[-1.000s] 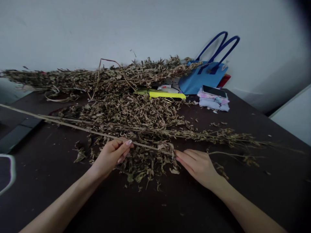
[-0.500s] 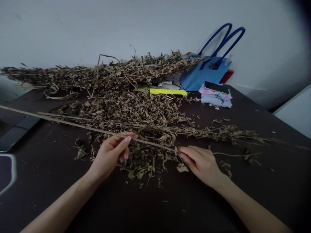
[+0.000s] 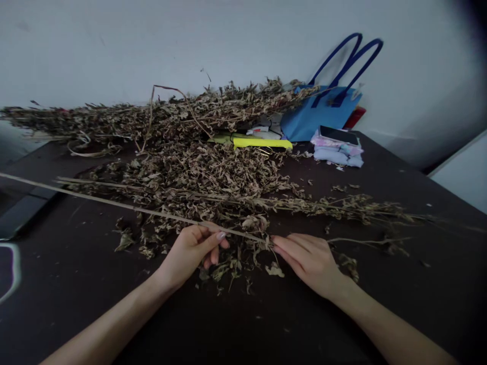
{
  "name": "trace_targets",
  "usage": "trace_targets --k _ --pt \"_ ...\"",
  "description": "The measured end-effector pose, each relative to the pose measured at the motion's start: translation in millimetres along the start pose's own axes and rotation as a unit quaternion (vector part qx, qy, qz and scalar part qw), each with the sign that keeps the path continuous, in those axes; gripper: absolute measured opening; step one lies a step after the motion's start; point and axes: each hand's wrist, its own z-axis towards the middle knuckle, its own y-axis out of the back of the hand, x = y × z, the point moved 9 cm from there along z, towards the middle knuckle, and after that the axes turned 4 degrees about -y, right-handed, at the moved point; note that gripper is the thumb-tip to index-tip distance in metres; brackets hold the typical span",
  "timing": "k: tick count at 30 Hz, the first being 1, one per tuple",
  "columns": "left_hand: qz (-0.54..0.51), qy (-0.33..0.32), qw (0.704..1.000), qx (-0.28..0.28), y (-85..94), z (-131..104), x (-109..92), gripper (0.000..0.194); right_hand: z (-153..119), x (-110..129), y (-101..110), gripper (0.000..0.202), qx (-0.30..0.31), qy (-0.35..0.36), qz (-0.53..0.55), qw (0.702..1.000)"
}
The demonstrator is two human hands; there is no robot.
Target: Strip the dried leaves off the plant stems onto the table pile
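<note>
Surface (image 3: 243,339), dark brown, carrying a long stem (image 3: 129,206) in pale tan and a heap of dried leaves (image 3: 220,170), mottled grey-brown with dull green. Toward the far edge: one bag (image 3: 321,122), mid-blue, handles (image 3: 338,79) navy; one narrow item (image 3: 262,144), vivid yellow; one soft pack (image 3: 337,156), lilac with pink patches; one phone (image 3: 338,135), black face, pale rim.

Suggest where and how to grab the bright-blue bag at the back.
Likely best by the tops of its dark-blue looped handles, from above: they stand up over the bag, while the long brown dried-plant bundle overlaps its upper left edge.
</note>
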Motion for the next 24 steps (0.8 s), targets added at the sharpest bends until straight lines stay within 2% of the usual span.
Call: trace_targets --k 5,11,14,20,24 --pt "0.046 -0.038 0.998 0.015 2.1 0 -11 0.028 -1 -3 -5 0.012 0.005 -0.009 0.021 1.0" --pt "0.052 -0.017 0.998 -0.027 8.9 -2 -5 0.03 -1 -2 -8 0.013 0.018 -0.021 0.048 0.998" --pt "0.047 -0.006 0.999 -0.008 4.9 -1 -2 0.03 -1 -2 -6 0.013 0.014 -0.026 0.047 0.998" --pt "-0.076 0.029 0.996 0.038 -16.5 -6 -2 0.031 1 1 -6 0.013 0.012 -0.019 0.018 1.0" --pt "-0.171 0.066 0.983 0.019 -23.7 -10 1 0.031 1 10 -2 0.013 -0.004 0.016 -0.012 1.0"
